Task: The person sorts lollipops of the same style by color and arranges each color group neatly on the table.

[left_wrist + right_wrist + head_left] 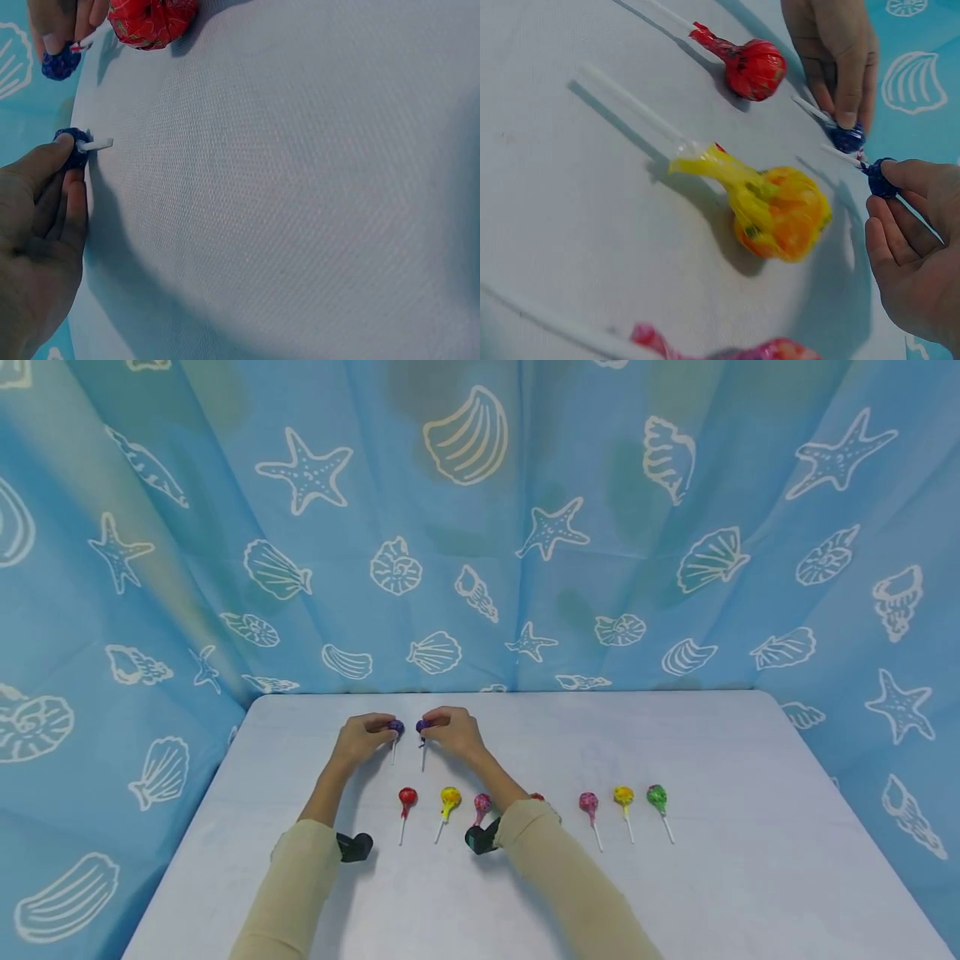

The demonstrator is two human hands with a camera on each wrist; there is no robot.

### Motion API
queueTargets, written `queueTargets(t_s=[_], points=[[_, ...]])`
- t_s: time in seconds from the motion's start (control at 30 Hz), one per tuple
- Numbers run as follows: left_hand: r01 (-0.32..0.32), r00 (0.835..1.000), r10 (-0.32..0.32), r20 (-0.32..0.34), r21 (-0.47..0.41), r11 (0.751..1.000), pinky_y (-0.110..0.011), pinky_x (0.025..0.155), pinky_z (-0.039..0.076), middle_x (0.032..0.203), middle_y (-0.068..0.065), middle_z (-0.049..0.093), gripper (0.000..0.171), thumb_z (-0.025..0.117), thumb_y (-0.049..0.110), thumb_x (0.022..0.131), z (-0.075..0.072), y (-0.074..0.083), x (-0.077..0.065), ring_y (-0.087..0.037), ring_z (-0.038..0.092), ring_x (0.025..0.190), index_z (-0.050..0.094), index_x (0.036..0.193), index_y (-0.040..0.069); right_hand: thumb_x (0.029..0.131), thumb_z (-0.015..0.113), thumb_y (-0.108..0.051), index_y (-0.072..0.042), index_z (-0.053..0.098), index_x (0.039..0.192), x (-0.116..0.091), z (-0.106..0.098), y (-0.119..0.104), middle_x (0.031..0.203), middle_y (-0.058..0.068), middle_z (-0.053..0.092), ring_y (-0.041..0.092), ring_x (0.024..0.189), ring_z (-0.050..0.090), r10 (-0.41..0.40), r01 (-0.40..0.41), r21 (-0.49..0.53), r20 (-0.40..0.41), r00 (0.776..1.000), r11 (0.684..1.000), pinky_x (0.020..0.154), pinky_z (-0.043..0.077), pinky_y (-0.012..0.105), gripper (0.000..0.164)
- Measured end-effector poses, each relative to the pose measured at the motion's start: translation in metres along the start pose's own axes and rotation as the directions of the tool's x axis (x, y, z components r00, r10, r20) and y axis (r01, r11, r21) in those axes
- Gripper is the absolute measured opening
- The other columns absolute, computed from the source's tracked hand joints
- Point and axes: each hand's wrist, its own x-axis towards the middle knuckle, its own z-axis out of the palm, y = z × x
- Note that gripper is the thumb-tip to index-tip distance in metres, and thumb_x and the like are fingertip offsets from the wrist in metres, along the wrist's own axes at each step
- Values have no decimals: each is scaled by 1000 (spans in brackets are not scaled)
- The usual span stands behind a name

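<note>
Near the far edge of the table, my left hand (363,739) pinches a blue-purple wrapped lollipop (397,727) by its round head, its white stick pointing toward me. Just to the right, my right hand (454,731) pinches a second blue-purple lollipop (422,726) the same way. A small gap separates the two heads. In the left wrist view, thumb and fingers of the left hand (45,202) close around the blue head (73,148). The right wrist view shows both hands and both blue lollipops, with the right hand (922,240) nearer.
Across the middle of the white table (750,860) runs a row of lollipops: red (407,796), yellow (450,795), pink (482,802), another red partly under the right sleeve, pink (588,802), yellow (623,794) and green (657,794). A blue shell-print curtain (480,527) hangs behind.
</note>
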Motion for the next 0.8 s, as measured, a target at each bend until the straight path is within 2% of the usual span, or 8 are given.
queueTargets(t_s=[0.33, 0.8], points=[[-26, 1000, 26, 4, -18, 1000, -49, 105, 42, 127, -20, 63, 36, 69, 11, 94, -1, -4, 1, -37, 56, 122, 64, 128, -1, 91, 74, -10, -5, 73, 109, 4, 10, 3, 103, 7, 72, 21, 96, 68, -5, 4, -34, -33, 999, 999, 88, 54, 33, 19], [-1, 1000, 1, 2, -56, 998, -50, 107, 39, 127, -20, 64, 36, 69, 12, 94, 0, -3, 0, -36, 56, 121, 64, 129, 1, 91, 73, -11, -5, 74, 108, 4, 18, -2, 103, 9, 74, 23, 99, 68, -9, 2, -108, -66, 998, 994, 90, 53, 34, 18]])
